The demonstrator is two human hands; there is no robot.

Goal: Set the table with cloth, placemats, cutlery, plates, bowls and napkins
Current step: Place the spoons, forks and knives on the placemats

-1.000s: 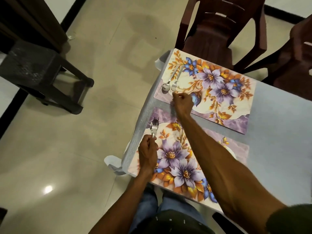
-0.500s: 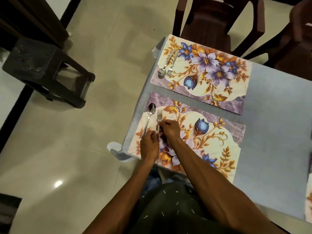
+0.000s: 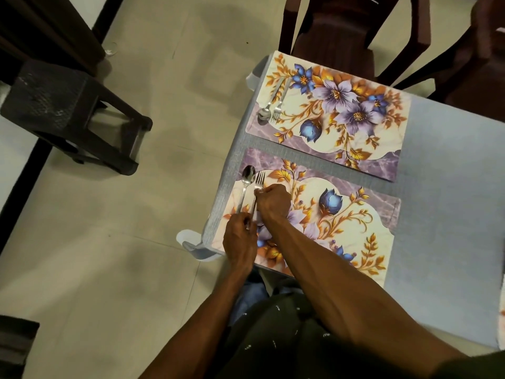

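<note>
So, head view: cloth (image 3: 442, 170) on surface, 2 mats down; far mat (image 3: 355, 127) w/ its spoon+fork at 9 o'clock edge. Near mat (image 3: 355, 228): right hand (image 3: 273, 202) pinches fork (image 3: 259, 180), left hand (image 3: 240, 236) grips spoon (image 3: 247, 177) handle, both steel, side by side at mat's 9 o'clock. Plates, bowls, napkins not seen yet.

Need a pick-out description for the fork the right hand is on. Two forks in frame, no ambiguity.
Start at the grey cloth on the table, then the floral placemat nearest the person. At its left edge lie a spoon and a fork side by side. Take the pronged one on the right, pinched by the right hand; the other fork lies untouched on the far mat.
</note>
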